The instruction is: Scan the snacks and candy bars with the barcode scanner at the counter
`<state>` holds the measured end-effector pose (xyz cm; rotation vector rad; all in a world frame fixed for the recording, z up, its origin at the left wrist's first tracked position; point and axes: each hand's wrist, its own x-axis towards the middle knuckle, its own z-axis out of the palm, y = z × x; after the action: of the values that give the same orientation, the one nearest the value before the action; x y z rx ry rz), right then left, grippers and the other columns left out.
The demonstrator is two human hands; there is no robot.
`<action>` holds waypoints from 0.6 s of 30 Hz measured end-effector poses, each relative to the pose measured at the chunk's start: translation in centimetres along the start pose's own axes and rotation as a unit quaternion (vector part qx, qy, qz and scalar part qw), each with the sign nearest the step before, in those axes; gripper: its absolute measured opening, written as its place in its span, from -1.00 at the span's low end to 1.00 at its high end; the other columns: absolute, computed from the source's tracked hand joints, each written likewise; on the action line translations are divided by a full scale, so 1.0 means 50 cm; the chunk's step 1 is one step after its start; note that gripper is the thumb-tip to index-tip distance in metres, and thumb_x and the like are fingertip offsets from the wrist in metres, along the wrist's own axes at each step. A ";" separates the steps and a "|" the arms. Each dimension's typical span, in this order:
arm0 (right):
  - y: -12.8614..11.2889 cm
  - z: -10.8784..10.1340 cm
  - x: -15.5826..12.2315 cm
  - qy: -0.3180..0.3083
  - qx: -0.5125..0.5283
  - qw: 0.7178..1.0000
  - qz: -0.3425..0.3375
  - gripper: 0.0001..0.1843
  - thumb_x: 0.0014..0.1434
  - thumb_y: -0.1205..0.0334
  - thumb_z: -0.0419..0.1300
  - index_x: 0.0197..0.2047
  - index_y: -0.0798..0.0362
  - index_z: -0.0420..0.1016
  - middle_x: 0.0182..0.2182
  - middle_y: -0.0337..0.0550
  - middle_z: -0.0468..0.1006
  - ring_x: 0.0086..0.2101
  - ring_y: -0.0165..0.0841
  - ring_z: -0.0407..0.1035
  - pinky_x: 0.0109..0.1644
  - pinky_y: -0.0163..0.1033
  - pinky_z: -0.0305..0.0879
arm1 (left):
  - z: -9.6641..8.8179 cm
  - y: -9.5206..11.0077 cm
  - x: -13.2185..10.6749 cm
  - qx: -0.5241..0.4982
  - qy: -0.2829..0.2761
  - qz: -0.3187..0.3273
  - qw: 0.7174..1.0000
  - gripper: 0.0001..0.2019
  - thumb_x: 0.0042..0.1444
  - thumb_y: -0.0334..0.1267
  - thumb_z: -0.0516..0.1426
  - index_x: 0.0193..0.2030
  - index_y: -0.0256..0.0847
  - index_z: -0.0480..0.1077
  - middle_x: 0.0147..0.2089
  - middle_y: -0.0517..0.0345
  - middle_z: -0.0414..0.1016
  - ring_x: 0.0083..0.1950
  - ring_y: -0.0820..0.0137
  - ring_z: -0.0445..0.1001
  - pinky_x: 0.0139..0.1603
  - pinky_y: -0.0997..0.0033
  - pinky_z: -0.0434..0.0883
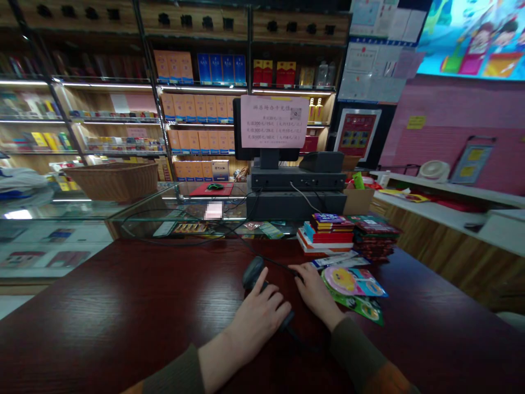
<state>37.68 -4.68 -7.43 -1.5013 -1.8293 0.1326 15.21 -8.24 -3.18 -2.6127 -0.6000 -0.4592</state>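
Note:
A dark handheld barcode scanner (253,272) lies on the brown wooden table. My left hand (262,309) is laid over its handle, index finger stretched toward the scanner's head and the other fingers bent over the grip. A thin black cable (270,259) runs across the table from the glass counter. At its near end my right hand (309,284) has the fingertips closed on it, though the grip is partly hidden. Just beside the right hand lie a flat pack with a yellow cartoon figure (343,279), a green pack (365,309) and slim blue-and-white packs (334,259).
Stacked boxes (326,235) and dark red packets (375,238) stand at the table's back right. Behind them, a register screen (268,123) carries a paper sign. A wicker basket (115,180) sits on the glass counter (143,210). Shelves of boxed goods line the wall.

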 end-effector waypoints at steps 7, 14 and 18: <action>-0.008 -0.013 0.008 -0.007 0.070 0.997 0.016 -0.61 0.20 0.37 0.04 0.00 -0.01 0.58 -0.09 -0.05 0.55 0.00 -0.22 0.43 0.22 0.00 0.31 | 0.018 0.016 -0.020 -0.037 -0.002 -0.064 0.997 -0.72 0.33 -0.24 0.10 0.16 -0.01 0.41 -0.06 0.16 0.51 0.10 0.26 0.40 0.51 -0.18 -0.10; -0.029 -0.024 0.010 0.029 0.096 0.995 0.018 -0.67 0.23 0.34 0.04 -0.05 0.00 0.58 -0.09 -0.05 0.53 -0.01 -0.22 0.42 0.20 -0.01 0.31 | 0.045 -0.008 -0.011 -0.068 0.017 -0.051 0.996 -0.70 0.33 -0.26 0.11 0.17 0.04 0.40 -0.05 0.20 0.51 0.17 0.26 0.38 0.51 -0.19 -0.11; -0.042 -0.032 0.011 0.034 0.103 0.994 -0.006 -0.69 0.25 0.35 0.04 -0.08 -0.02 0.59 -0.10 -0.07 0.53 -0.01 -0.24 0.41 0.18 -0.04 0.31 | 0.047 -0.020 -0.003 -0.065 0.016 -0.069 0.995 -0.66 0.32 -0.31 0.11 0.21 0.02 0.37 -0.01 0.18 0.50 0.19 0.25 0.40 0.50 -0.20 -0.05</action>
<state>36.95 -5.41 -4.96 -1.3348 -1.7156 0.2538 15.12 -6.37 -4.94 -2.6908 -0.7685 -0.5996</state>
